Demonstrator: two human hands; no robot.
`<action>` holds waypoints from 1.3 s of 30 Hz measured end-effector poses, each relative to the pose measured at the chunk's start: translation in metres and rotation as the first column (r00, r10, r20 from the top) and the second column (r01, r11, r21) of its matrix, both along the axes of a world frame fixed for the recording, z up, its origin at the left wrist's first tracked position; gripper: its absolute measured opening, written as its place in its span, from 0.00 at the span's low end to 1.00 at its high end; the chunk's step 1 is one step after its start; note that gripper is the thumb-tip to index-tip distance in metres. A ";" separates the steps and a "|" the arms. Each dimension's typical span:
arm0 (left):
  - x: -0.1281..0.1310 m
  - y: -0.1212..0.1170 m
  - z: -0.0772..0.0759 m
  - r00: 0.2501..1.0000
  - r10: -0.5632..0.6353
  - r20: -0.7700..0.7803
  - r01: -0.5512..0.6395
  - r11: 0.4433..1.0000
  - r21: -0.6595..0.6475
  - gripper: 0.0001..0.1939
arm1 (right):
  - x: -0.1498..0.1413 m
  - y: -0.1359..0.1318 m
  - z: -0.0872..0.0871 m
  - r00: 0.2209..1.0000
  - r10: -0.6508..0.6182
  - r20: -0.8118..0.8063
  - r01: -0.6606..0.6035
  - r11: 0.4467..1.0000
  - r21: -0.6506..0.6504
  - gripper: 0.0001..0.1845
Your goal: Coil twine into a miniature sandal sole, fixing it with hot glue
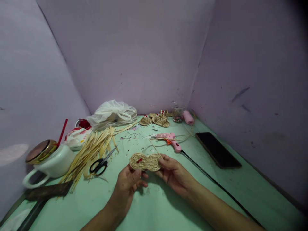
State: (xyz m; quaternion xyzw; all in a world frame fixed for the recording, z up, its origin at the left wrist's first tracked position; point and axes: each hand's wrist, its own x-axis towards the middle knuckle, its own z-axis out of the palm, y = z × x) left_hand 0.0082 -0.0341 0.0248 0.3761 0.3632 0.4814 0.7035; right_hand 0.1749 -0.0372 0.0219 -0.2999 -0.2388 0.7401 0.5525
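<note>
Between my hands is a flat coiled straw piece (146,162), shaped like a figure eight, with a small red bit on its left lobe. My left hand (130,183) grips its lower left edge, thumb in front. At the right end, my right hand (174,173) pinches the piece, and a loose straw cord (156,148) runs up from there toward the glue gun. The pink glue gun (168,138) lies on the table just beyond, nozzle to the left. Black-handled scissors (99,164) rest to the left of my hands, blades partly spread.
Dry straw strips (92,146) are heaped at left, near a white mug (56,162) and a dark blade (49,190). Small woven straw pieces (160,120), a plastic bag (114,112) and pink thread (188,117) sit at the back. A phone (218,150) and the gun's cable (211,178) lie right.
</note>
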 end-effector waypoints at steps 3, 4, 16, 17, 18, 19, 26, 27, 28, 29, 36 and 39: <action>0.001 0.000 0.000 0.995 0.074 -0.063 -0.075 0.997 -0.025 0.19 | -0.005 -0.005 -0.002 0.999 0.039 -0.010 -0.039 0.999 0.002 0.12; 0.000 0.001 0.000 0.993 0.089 -0.075 -0.091 0.995 -0.027 0.18 | -0.007 -0.006 -0.002 0.999 0.047 -0.009 -0.047 0.999 0.003 0.12; -0.005 0.008 -0.001 0.998 0.062 0.028 -0.059 0.994 -0.094 0.17 | -0.005 -0.006 -0.006 0.997 0.078 0.030 -0.078 0.997 0.013 0.15; -0.005 0.009 -0.001 0.998 0.055 0.041 -0.051 0.994 -0.098 0.18 | -0.006 -0.006 -0.007 0.997 0.071 0.033 -0.072 0.997 0.013 0.14; -0.005 0.009 -0.001 0.998 0.042 0.049 -0.037 0.994 -0.098 0.19 | -0.007 -0.006 -0.007 0.997 0.062 0.036 -0.063 0.998 0.011 0.14; -0.005 0.009 -0.002 0.999 0.026 0.046 -0.021 0.995 -0.093 0.19 | -0.007 -0.006 -0.007 0.998 0.052 0.042 -0.052 0.999 0.009 0.12; -0.009 0.013 -0.008 0.997 0.049 -0.054 -0.053 0.995 -0.079 0.15 | -0.008 -0.008 -0.003 0.992 0.052 0.118 -0.050 0.998 -0.023 0.16; -0.010 0.014 -0.008 0.997 0.055 -0.046 -0.059 0.995 -0.076 0.15 | -0.007 -0.008 -0.002 0.989 0.063 0.131 -0.060 0.998 -0.024 0.16; -0.011 0.016 -0.007 0.998 0.058 -0.036 -0.060 0.996 -0.073 0.15 | -0.007 -0.009 -0.002 0.987 0.071 0.144 -0.068 0.997 -0.026 0.17; -0.012 0.017 -0.006 0.998 0.060 -0.025 -0.062 0.996 -0.069 0.15 | -0.007 -0.009 -0.002 0.985 0.075 0.159 -0.071 0.997 -0.027 0.17; -0.003 0.008 -0.005 0.991 -0.082 0.103 0.089 0.994 -0.068 0.16 | -0.017 -0.011 -0.005 0.934 0.019 0.356 -0.020 1.000 -0.002 0.26; -0.001 0.005 -0.007 0.999 -0.039 0.014 0.041 0.989 -0.145 0.15 | -0.011 -0.006 0.000 0.837 0.054 0.544 -0.071 0.997 0.010 0.28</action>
